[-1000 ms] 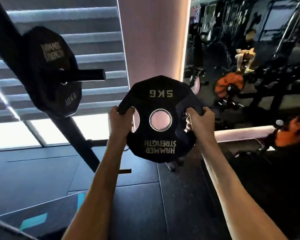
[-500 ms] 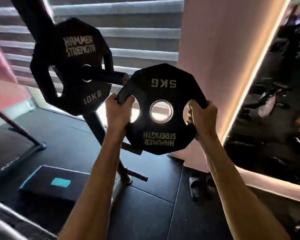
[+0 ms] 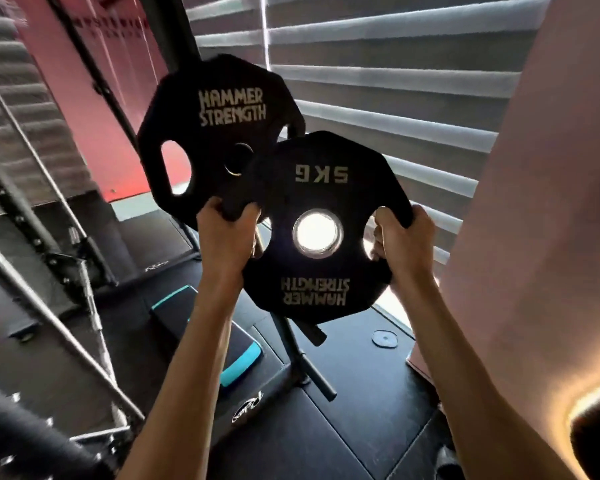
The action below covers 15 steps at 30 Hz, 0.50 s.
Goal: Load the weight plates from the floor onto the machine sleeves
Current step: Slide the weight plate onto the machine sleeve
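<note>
I hold a black 5 kg Hammer Strength plate (image 3: 321, 271) upright and upside down at chest height. My left hand (image 3: 226, 233) grips its left handle slot and my right hand (image 3: 404, 242) grips its right one. Light shines through its centre hole. Behind it and to the upper left, a larger black Hammer Strength plate (image 3: 201, 140) hangs on the machine sleeve (image 3: 238, 161), which points toward me. The held plate overlaps the lower right of the loaded plate and hides the sleeve's tip.
The machine's black upright (image 3: 184, 26) and floor foot (image 3: 312, 372) stand behind the plates. A black step platform with teal edges (image 3: 238, 355) lies on the floor below. Slanted steel bars (image 3: 49, 306) fill the left. A pink wall (image 3: 541, 237) closes the right; window blinds (image 3: 395, 81) lie ahead.
The view has swung left and closer to the machine. The 5 kg plate has moved up against the loaded plate and now overlaps it. Both hands keep the same grip.
</note>
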{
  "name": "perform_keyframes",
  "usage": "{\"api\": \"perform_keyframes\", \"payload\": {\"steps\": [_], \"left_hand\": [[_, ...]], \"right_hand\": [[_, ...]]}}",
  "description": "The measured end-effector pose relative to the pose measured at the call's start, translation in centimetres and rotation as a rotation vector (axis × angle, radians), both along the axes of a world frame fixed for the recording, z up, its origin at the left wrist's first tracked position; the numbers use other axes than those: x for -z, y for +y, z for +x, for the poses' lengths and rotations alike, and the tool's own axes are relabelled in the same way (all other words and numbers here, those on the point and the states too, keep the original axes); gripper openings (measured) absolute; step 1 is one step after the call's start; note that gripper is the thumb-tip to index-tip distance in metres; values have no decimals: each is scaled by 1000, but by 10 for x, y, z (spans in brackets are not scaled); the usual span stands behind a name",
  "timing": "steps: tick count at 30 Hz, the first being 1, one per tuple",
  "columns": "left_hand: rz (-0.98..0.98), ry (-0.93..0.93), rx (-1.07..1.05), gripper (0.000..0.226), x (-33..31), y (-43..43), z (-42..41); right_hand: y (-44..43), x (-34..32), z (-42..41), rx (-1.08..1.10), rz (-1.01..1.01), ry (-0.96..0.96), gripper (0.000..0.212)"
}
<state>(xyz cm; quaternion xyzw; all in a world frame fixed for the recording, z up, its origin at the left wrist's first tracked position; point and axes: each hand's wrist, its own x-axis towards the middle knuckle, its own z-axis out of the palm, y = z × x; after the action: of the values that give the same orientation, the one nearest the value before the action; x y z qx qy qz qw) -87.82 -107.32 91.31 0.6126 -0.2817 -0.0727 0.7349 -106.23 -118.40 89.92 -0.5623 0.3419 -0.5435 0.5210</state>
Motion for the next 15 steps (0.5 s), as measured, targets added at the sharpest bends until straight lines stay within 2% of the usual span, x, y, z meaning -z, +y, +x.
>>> {"api": "perform_keyframes", "payload": {"steps": [8, 15], "left_hand": [[24, -31, -162, 11, -14, -25, 4], [6, -37, -321, 5, -22, -37, 5]], "right_hand": [[-51, -14, 26, -173, -8, -35, 13], [-92, -18, 55, -350, -26, -31, 15]]}}
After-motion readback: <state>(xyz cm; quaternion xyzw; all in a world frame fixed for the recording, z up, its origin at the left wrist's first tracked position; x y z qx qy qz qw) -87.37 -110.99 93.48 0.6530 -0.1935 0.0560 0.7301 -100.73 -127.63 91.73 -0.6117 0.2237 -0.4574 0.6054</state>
